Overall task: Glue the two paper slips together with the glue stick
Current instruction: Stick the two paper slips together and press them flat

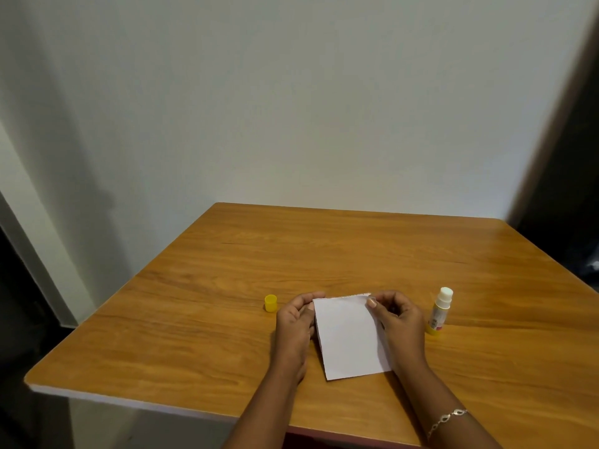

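The paper (350, 338) is being pinched at its far corners by the left hand (296, 322) and right hand (397, 319) near the tabletop's (194, 319) front; the uncapped glue stick (439, 311), its label blurred, is standing just right.

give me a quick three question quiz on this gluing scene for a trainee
1. True or false: the glue stick lies flat on the table.
2. Where is the yellow cap? A) on the glue stick; B) on the table, left of the left hand; C) under the paper.
3. Which hand or hands hold the paper?

Key: 1 false, it stands upright, uncapped. 2 B. 3 both: left hand and right hand pinch its far corners.
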